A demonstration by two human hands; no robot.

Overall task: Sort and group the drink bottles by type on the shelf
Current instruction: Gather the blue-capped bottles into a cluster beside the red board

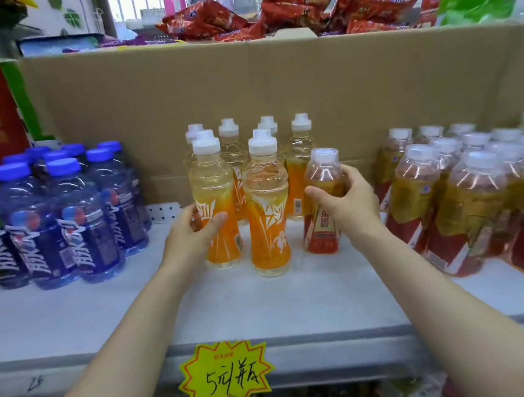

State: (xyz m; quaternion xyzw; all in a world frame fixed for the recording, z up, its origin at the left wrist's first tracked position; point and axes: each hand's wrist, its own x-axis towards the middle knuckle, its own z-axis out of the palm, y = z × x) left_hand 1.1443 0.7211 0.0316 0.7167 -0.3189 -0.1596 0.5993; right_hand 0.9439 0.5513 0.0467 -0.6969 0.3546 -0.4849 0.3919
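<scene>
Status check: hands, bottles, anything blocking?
Left hand grips front-left orange bottle, upright. Right hand grips red-label bottle, tilted, beside the orange group. Red-label group to the right, bare shelf between. Nothing blocking.

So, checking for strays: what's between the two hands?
One orange-label bottle stands between the left hand and right hand, head view.

1. Both bare forearms reach forward from the lower edge of the view, converging toward the middle.
2. The left hand [196,229] is curled around the side of an orange drink bottle [214,201], thumb across its front, fingers hidden behind it.
3. The right hand [346,201] grips a tilted red-labelled tea bottle [322,204], thumb on its left side, fingers wrapped round its right.
4. The two hands are apart, at about the same height.
</scene>
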